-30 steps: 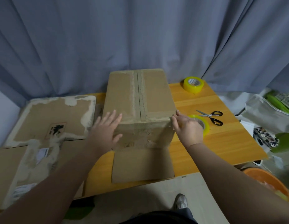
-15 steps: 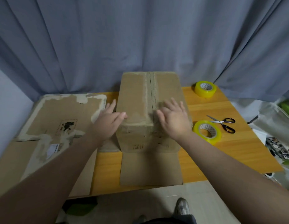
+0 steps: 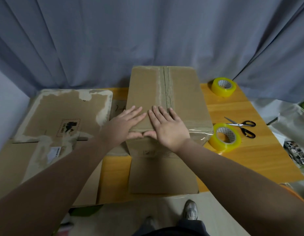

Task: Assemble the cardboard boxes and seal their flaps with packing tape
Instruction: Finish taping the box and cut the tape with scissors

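A brown cardboard box [image 3: 185, 101] stands assembled in the middle of the wooden table [image 3: 250, 155], its top flaps closed along a centre seam. A clear strip of tape runs across the near top edge and sticks out loose at the right corner. My left hand [image 3: 124, 125] and my right hand [image 3: 168, 126] lie flat side by side on the near part of the box top, fingers straight, thumbs over the front edge. One yellow tape roll [image 3: 224, 137] lies just right of the box; another tape roll [image 3: 223, 86] sits at the back right.
Black-handled scissors [image 3: 241, 126] lie right of the near roll. Flattened cardboard boxes [image 3: 62, 116] are stacked on the left. A loose cardboard flap [image 3: 163, 174] lies in front of the box. Grey curtain behind; plastic bags right of the table; my shoes below.
My right hand left the box's right front corner and came to the middle of the top. Both hands now press flat side by side there. The camera shifted slightly.
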Available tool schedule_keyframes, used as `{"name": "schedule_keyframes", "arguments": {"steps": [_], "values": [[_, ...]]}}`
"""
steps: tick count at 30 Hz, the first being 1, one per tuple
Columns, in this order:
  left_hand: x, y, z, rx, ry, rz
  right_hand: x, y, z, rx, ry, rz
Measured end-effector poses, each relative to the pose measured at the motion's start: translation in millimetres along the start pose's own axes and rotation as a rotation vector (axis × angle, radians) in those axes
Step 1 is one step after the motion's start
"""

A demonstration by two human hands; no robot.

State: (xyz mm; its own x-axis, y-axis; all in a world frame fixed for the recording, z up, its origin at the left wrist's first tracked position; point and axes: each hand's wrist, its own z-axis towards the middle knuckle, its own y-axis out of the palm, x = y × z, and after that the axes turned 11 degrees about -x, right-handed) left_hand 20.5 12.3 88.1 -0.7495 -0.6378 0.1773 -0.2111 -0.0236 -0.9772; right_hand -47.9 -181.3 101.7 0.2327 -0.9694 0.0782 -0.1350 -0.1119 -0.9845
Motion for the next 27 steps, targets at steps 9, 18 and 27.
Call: {"name": "schedule_keyframes", "arguments": {"steps": [9,18,27], "values": [[28,-12,-9,-0.077,-0.119,0.274,28,-5,-17,0.0,-0.087,-0.028],[100,-16,54,-0.061,0.01,0.151,82,29,-64,0.057,0.087,-0.269],[100,-9,53,-0.103,-0.018,0.296,125,42,-74,0.118,-0.045,0.217]]}}
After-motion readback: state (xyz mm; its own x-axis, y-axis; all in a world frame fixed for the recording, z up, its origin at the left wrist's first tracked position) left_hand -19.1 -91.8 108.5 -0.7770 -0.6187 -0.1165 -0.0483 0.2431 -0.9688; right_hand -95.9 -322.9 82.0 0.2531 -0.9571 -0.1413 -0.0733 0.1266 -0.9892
